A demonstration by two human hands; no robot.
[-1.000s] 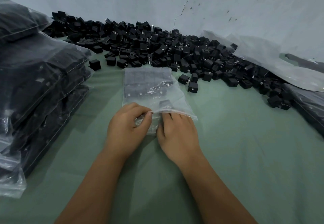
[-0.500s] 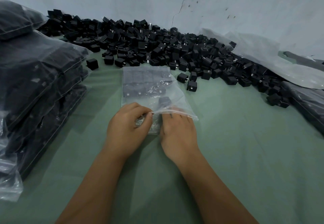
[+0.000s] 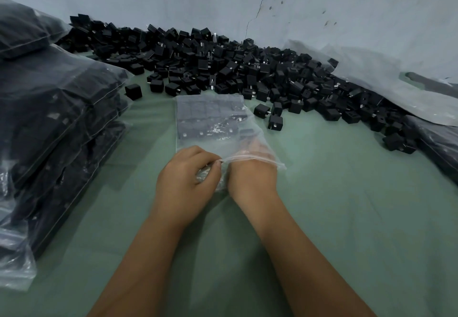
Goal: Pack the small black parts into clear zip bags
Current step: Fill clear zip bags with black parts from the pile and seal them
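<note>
A left hand [image 3: 184, 177] pinches the near rim of a clear plastic zip bag [image 3: 210, 123] half-filled with small black cube parts. The right hand [image 3: 252, 175] reaches inside that bag, its fingers too blurred to tell their grip.

Cracked pale wall [image 3: 322, 6], green tabletop [image 3: 359, 217]

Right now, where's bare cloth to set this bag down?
Free: green cloth right of the right hand, below the loose black parts; also the strip between the left hand and stacked filled bags. Crowded along the wall.
</note>
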